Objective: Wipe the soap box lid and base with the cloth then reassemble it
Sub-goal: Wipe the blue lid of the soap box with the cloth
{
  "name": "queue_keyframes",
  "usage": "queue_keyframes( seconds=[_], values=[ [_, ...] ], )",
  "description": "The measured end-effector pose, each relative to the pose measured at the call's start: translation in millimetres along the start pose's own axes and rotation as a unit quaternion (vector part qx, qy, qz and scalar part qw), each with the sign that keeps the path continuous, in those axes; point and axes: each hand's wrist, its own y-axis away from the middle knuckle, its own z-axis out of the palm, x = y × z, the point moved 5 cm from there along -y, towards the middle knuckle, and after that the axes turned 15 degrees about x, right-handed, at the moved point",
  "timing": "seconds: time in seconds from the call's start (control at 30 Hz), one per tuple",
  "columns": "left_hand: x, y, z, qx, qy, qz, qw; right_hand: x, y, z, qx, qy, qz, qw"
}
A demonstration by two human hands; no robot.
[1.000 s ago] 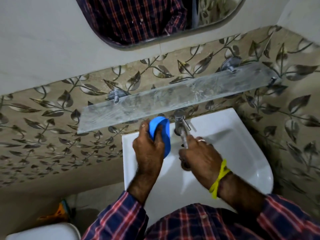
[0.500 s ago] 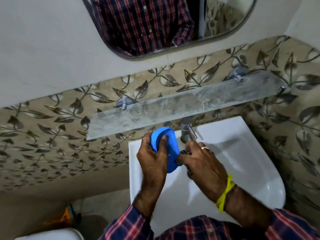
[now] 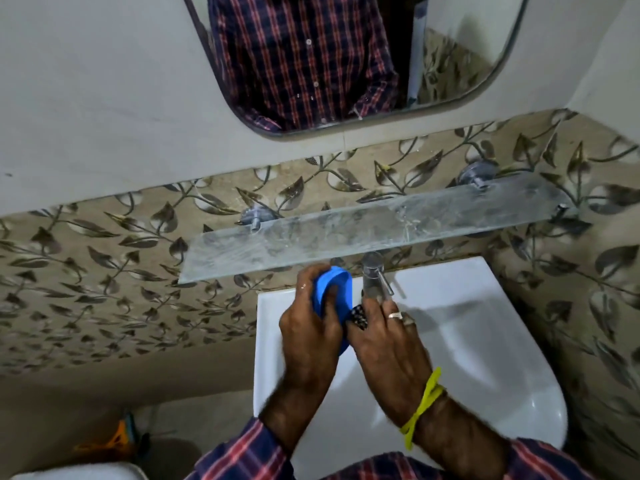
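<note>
Plaid sleeves (image 3: 242, 455) in dark blue and red are entering at six o'clock, one from each side of the bottom edge. Just past them the left hand (image 3: 308, 337) is gripping a blue soap box part (image 3: 334, 289), thumb wrapped over its near rim and fingers curled behind it, holding it on edge above the rear left of the white sink (image 3: 502, 341); whether it is the lid or the base cannot be told. At about three o'clock of that hand, touching it, the right hand (image 3: 388, 351) is pinching a small dark patterned cloth (image 3: 358, 317) against the lower right edge of the blue piece, its fingers curled round the cloth. A ring is showing on one finger and a yellow band (image 3: 424, 407) is circling the right wrist. Directly beyond the right fingers, at twelve o'clock, a chrome tap (image 3: 374, 277) is standing at the back of the sink. Above it a cloudy glass shelf (image 3: 346, 237) is running across the leaf-patterned tiles (image 3: 104, 265) on metal brackets. Farthest off, a mirror (image 3: 346, 64) is reflecting the plaid shirt. At seven o'clock, on the dim floor, something orange (image 3: 117, 438) is lying, too dark to identify.
</note>
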Motion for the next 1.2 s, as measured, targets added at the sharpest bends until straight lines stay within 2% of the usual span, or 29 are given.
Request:
queue_keyframes(
  seconds=[0.13, 0.23, 0.3, 0.4, 0.53, 0.6, 0.63, 0.73, 0.8, 0.83, 0.97, 1.03, 1.1, 1.2],
  values=[
    [4.5, 6.6, -1.9, 0.015, -0.029, 0.001, 0.999, -2.7, -4.8, 3.4, -0.041, 0.015, 0.051, 0.998],
    [-4.9, -3.5, -10.3, 0.05, -0.011, -0.055, 0.997, 29.8, -7.8, 6.1, -0.039, -0.067, 0.154, 0.985],
    [-17.3, -11.5, -12.8, 0.065, 0.054, -0.136, 0.987, 55.8, -10.8, 4.0, 0.007, -0.201, 0.231, 0.952],
    [-33.3, -8.9, -1.3, 0.073, 0.146, -0.278, 0.947, 64.6, -18.4, -0.7, 0.073, -0.368, 0.281, 0.883],
    [-32.1, 14.9, 19.9, 0.051, 0.154, -0.341, 0.926, 49.2, -16.8, 3.4, 0.095, -0.481, 0.32, 0.811],
    [-30.2, 22.9, 29.1, 0.012, 0.123, -0.361, 0.924, 40.2, -11.7, 7.1, 0.098, -0.516, 0.349, 0.776],
    [-30.6, 27.1, 32.7, -0.012, 0.122, -0.399, 0.909, 35.0, -9.1, 8.6, 0.096, -0.523, 0.352, 0.77],
    [-28.7, 36.8, 33.0, -0.092, 0.213, -0.527, 0.817, 24.5, -2.8, 11.4, 0.092, -0.52, 0.332, 0.782],
    [-28.1, 38.6, 31.3, -0.15, 0.305, -0.552, 0.761, 25.4, -2.0, 12.9, 0.09, -0.514, 0.332, 0.785],
    [-28.9, 38.3, 30.6, -0.171, 0.335, -0.55, 0.746, 26.2, -2.1, 12.8, 0.09, -0.512, 0.322, 0.791],
    [-36.4, 38.1, 28.1, -0.182, 0.387, -0.549, 0.718, 17.7, 1.5, 12.1, 0.048, -0.472, 0.182, 0.861],
    [-40.8, 41.2, 27.9, -0.19, 0.394, -0.552, 0.71, 18.4, 6.9, 14.4, 0.054, -0.428, 0.134, 0.892],
    [-43.4, 46.6, 29.0, -0.203, 0.408, -0.562, 0.69, 20.9, 11.0, 17.3, 0.07, -0.414, 0.133, 0.898],
    [-46.6, 49.8, 31.7, -0.223, 0.419, -0.569, 0.672, 23.5, 11.1, 22.2, 0.064, -0.436, 0.152, 0.885]
  ],
)
